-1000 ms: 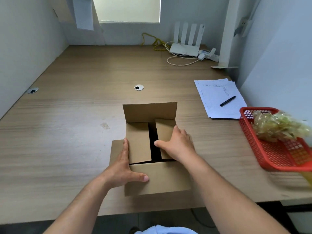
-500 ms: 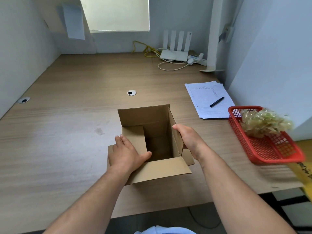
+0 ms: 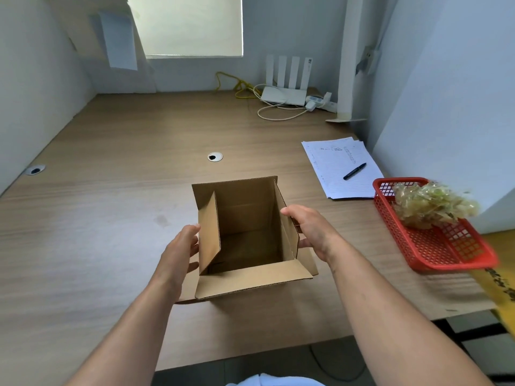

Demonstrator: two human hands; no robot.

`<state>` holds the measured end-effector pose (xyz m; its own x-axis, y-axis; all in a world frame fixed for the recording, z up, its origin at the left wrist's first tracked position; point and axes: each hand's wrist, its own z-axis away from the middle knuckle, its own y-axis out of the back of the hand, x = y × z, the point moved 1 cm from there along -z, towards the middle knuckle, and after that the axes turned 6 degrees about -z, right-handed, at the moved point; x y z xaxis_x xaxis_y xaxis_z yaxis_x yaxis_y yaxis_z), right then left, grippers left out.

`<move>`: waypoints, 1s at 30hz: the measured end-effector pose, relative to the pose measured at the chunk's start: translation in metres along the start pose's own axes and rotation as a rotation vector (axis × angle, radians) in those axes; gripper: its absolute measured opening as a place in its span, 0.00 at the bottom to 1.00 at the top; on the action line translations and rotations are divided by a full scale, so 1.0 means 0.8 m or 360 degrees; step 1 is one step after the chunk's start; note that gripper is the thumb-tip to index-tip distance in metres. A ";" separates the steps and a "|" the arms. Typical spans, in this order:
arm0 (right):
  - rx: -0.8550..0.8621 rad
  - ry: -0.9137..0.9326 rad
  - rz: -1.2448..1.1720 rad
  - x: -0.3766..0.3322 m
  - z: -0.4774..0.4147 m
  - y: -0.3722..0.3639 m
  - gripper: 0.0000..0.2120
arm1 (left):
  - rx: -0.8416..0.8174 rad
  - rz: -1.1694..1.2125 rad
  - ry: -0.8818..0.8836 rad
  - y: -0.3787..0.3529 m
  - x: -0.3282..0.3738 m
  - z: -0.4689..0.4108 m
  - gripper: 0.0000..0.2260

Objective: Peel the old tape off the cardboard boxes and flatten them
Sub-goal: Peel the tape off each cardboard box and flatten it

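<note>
A small brown cardboard box (image 3: 250, 207) stands upright near the front of the wooden desk (image 3: 111, 218), its top open and all flaps raised or folded outward; no tape shows on it. My left hand (image 3: 181, 249) lies flat against the outside of the left flap, fingers straight. Against the outside of the right flap rests my right hand (image 3: 312, 232), its fingertips at the flap's edge. The box sits between both palms.
A red plastic basket (image 3: 434, 260) with a wad of crumpled old tape (image 3: 429, 204) sits at the right desk edge. Behind it lie papers (image 3: 334, 162) with a black pen (image 3: 354, 171). A white router (image 3: 284, 94) and cables stand at the back. Walls close in on both sides.
The two inner flaps that my hands pressed flat have swung up and outward, so the box is now fully open. Both hands moved from the top to the outer sides.
</note>
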<state>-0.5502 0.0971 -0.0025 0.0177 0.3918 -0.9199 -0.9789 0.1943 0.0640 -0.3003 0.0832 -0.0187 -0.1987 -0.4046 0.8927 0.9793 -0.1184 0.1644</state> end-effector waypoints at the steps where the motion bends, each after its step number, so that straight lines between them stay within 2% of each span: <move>1: -0.0003 -0.0023 0.0024 0.001 -0.002 0.000 0.09 | 0.0007 0.0013 0.0022 0.002 0.000 -0.004 0.19; 4: -0.0009 -0.0123 0.0105 0.003 -0.006 0.001 0.19 | 0.0040 0.0022 0.0189 0.007 -0.001 -0.017 0.35; 6: -0.0044 -0.0245 0.0038 0.003 -0.006 -0.002 0.24 | 0.0010 0.0030 0.0355 0.008 -0.003 -0.023 0.40; 10: -0.0079 -0.0486 -0.0118 0.006 -0.006 -0.005 0.35 | -0.0178 0.0094 0.0544 0.003 -0.004 -0.027 0.46; 13: -0.0072 -0.0435 -0.0203 0.005 -0.008 -0.002 0.39 | -0.0209 0.0105 0.0441 0.003 0.004 -0.028 0.45; 18: -0.0003 -0.0037 -0.0711 -0.014 -0.015 0.014 0.37 | -0.0196 0.0516 0.0041 0.011 0.034 -0.027 0.38; 21: -0.0091 0.0086 -0.0778 -0.019 -0.014 0.017 0.35 | -0.0189 0.0611 -0.0072 0.013 0.043 -0.027 0.38; 25: -0.0127 -0.0032 -0.0703 0.007 -0.011 0.005 0.33 | -0.0244 0.0406 0.0036 0.001 0.027 -0.022 0.35; 30: 0.0081 -0.0151 -0.0607 0.048 -0.010 0.002 0.24 | -0.0334 0.0214 0.0162 -0.006 -0.005 -0.019 0.42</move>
<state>-0.5524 0.1057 -0.0410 0.3990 0.3638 -0.8417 -0.8872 0.3851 -0.2541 -0.3045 0.0718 -0.0295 -0.0807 -0.5171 0.8521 0.9697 -0.2385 -0.0529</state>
